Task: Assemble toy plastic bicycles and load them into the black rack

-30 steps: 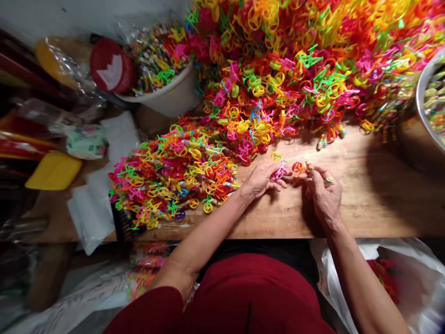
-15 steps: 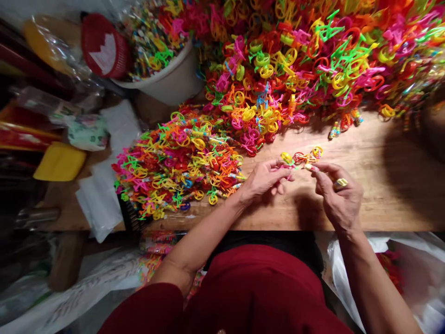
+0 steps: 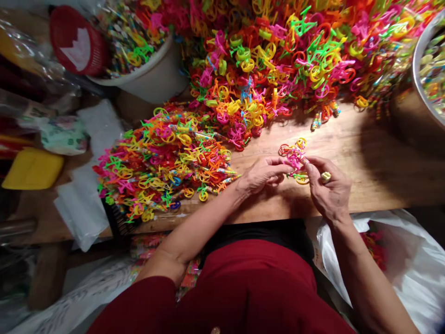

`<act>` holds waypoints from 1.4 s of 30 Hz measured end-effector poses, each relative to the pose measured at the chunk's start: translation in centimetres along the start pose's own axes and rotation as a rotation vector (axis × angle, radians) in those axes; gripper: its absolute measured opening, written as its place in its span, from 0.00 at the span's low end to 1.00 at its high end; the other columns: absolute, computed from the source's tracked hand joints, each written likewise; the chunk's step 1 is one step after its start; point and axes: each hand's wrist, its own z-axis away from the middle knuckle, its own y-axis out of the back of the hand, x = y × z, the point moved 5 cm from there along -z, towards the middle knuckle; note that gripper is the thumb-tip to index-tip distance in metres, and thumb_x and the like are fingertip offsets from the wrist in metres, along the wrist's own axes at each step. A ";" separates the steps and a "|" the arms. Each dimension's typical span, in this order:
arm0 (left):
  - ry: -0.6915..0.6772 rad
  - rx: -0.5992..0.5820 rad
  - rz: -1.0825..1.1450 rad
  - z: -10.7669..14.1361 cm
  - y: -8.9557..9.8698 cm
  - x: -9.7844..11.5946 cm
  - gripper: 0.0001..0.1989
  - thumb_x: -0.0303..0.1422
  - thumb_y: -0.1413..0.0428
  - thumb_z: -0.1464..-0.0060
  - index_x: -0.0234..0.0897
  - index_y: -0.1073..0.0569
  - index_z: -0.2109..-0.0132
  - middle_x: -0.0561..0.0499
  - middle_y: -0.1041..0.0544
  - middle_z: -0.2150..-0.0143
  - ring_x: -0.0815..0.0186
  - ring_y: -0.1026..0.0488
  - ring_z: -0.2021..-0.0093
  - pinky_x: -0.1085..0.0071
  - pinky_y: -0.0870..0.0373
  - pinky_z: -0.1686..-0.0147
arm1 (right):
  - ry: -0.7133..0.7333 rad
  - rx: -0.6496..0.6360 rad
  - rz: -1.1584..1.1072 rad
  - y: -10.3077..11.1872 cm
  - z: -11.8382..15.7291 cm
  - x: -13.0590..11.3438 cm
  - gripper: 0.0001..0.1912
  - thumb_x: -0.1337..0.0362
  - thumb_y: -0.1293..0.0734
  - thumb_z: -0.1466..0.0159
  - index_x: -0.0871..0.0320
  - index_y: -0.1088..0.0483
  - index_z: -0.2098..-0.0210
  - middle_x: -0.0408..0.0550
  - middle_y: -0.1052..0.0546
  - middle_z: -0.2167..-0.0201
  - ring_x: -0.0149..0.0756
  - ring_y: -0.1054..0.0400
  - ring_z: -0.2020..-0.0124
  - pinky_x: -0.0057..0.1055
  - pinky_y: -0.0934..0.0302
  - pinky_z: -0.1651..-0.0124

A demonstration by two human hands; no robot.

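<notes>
My left hand (image 3: pixel 266 174) pinches a pink plastic toy bicycle (image 3: pixel 295 157) between thumb and fingers. From the right, my right hand (image 3: pixel 328 185), with a ring on one finger, closes thumb and forefinger on a small pale tube (image 3: pixel 305 160) at the pink toy's side. Fingertips partly cover both pieces. Just beyond the hands lie a red ring wheel (image 3: pixel 284 149) and a yellow ring wheel (image 3: pixel 301 143). Below the pink toy shows a yellow-green wheel piece (image 3: pixel 301 178); whether it is attached cannot be made out.
A heap of toys with patterned tubes (image 3: pixel 163 162) lies left on the wooden table (image 3: pixel 368 181). A larger heap (image 3: pixel 257 74) spreads behind. A white tub (image 3: pixel 156 76) with a red basket (image 3: pixel 78 41) stands back left, a metal pot (image 3: pixel 413 102) at right. White plastic bags (image 3: pixel 406 250) hang below.
The view has shifted right, bringing the metal pot into sight. My hands have come closer together, and the pink toy now stands higher between them, against the tube.
</notes>
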 end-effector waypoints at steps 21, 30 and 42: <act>0.105 -0.088 0.275 0.9 -0.7 -1.5 0.19 0.38 0.33 0.49 0.35 0.28 0.54 0.52 0.21 0.65 0.68 0.22 0.74 0.72 0.22 0.73 | -0.096 -0.098 -0.141 -1.0 1.8 3.2 0.11 0.56 0.33 0.33 0.55 0.24 0.57 0.49 0.18 0.62 0.37 0.23 0.64 0.31 0.28 0.64; 0.034 0.037 0.132 2.0 -1.5 -1.4 0.21 0.43 0.32 0.53 0.34 0.29 0.62 0.53 0.22 0.70 0.67 0.22 0.76 0.72 0.24 0.75 | 0.223 -0.148 0.090 0.1 2.5 1.7 0.09 0.62 0.35 0.31 0.55 0.25 0.54 0.49 0.17 0.62 0.37 0.22 0.65 0.32 0.29 0.64; 0.103 0.110 0.119 3.3 -0.8 -2.3 0.25 0.46 0.32 0.56 0.32 0.27 0.59 0.48 0.20 0.65 0.67 0.22 0.74 0.70 0.23 0.73 | 0.426 -0.324 0.048 -1.4 2.5 -0.5 0.14 0.67 0.37 0.31 0.53 0.28 0.47 0.49 0.18 0.58 0.38 0.22 0.62 0.32 0.29 0.61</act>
